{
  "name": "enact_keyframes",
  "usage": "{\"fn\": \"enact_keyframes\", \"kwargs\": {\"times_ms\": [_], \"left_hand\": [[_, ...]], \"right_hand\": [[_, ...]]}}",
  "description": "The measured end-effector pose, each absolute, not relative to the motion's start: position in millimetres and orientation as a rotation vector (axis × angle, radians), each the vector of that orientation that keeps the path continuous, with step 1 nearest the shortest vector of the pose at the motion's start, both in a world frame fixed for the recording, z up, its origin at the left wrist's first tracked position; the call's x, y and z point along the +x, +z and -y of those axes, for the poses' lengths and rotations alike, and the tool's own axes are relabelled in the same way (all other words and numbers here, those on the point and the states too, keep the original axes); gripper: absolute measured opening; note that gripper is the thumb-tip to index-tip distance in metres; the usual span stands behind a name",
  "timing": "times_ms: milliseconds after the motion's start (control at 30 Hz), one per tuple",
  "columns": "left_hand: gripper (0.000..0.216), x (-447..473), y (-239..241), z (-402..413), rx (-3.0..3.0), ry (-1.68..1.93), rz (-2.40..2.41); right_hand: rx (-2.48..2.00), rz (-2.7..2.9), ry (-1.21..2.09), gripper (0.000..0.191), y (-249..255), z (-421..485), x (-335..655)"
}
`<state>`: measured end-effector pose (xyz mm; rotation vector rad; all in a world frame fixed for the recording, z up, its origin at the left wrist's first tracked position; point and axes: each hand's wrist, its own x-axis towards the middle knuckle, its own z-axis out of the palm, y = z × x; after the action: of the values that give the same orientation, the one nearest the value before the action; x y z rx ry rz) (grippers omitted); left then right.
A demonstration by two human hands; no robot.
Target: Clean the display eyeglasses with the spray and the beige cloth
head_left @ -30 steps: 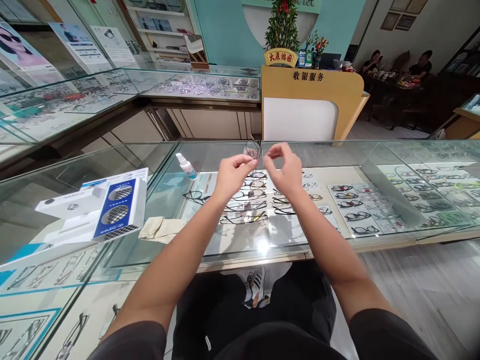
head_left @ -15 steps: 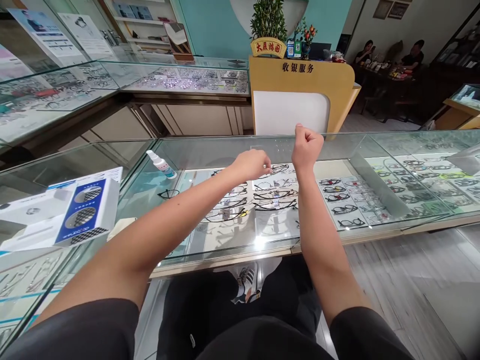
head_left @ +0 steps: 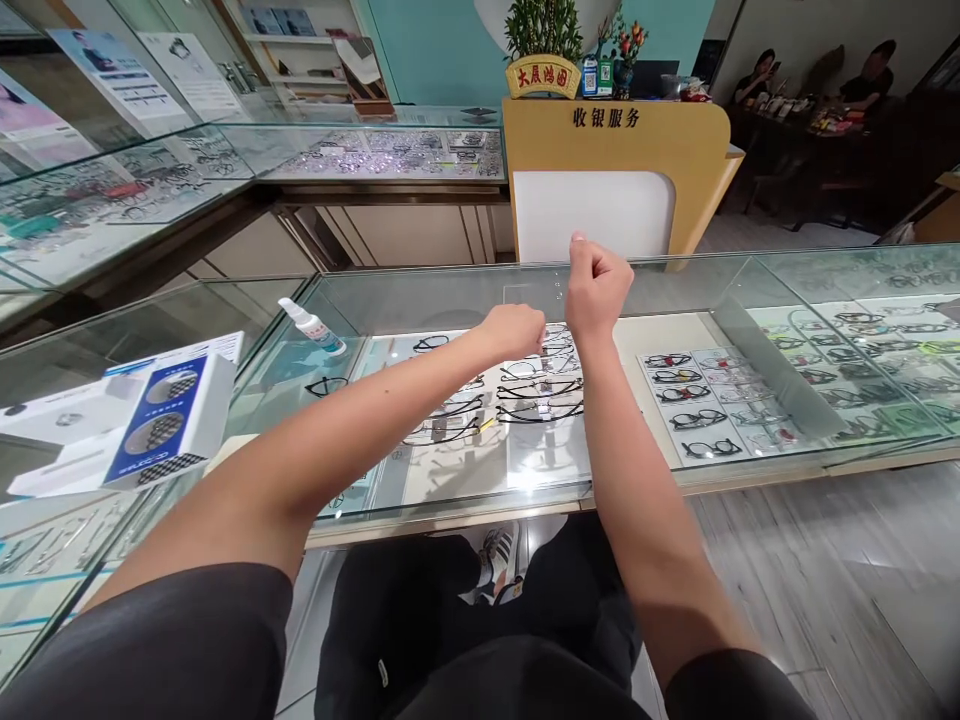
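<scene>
My left hand (head_left: 516, 331) rests low over the glass counter top (head_left: 675, 478), its fingers curled shut; what they pinch is hidden. My right hand (head_left: 597, 284) is raised a little above and to the right of it, closed in a fist, and whatever may be inside does not show. Rows of spectacle frames (head_left: 536, 396) lie in the display case directly under both hands. The thin-rimmed pair seen earlier cannot be made out now.
A small spray bottle (head_left: 311, 326) lies on the glass to the left. A blue-and-white box (head_left: 161, 421) stands on the left counter. A yellow cashier desk (head_left: 622, 165) is behind the case. Two people sit at a table (head_left: 817, 120) at the back right.
Both hands held a thin-rimmed pair of spectacles up between them. The left hand has dropped to the glass and closed; the right has pulled away, risen and closed into a fist.
</scene>
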<state>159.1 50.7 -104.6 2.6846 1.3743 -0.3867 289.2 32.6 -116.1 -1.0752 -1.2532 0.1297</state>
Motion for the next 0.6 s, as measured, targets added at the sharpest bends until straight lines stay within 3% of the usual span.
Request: {"fn": "enact_keyframes", "kwargs": {"times_ms": [233, 600], "left_hand": [[0.030, 160.9, -102.7, -66.7, 2.639, -0.298, -1.500], [0.032, 155.2, -128.1, -106.7, 2.578, -0.148, -1.484]], "right_hand": [[-0.966, 1.199, 0.097, 0.024, -128.8, -52.7, 289.4], [-0.962, 1.287, 0.212, 0.020, -127.1, -49.9, 286.9]]}}
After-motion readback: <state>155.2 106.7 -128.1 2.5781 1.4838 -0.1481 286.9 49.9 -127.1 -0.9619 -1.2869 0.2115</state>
